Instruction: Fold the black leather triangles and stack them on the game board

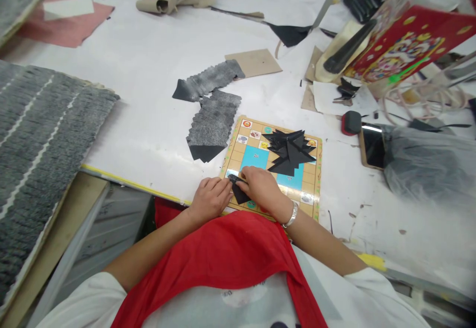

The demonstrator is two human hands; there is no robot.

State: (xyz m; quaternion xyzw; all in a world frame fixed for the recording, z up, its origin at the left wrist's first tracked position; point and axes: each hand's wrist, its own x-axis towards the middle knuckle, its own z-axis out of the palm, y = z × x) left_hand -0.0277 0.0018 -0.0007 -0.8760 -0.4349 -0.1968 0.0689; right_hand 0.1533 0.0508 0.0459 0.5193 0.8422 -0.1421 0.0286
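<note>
Both my hands rest on the near edge of a colourful game board (312, 179) lying on the white table. My left hand (210, 198) and my right hand (262, 187) pinch a small black piece of material (237, 190) between them, fingers curled onto it. A silver bracelet circles my right wrist. Further back on the board lies a pile of black triangular pieces (289, 151), apart from my hands.
Grey zigzag-edged strips (212, 122) lie left of the board. A phone (372, 147) and a clear plastic bag (427, 166) sit to the right. A red printed box (405, 40) stands at the back right. Grey textured sheets (33, 129) cover the left. The table edge (126, 183) runs near my body.
</note>
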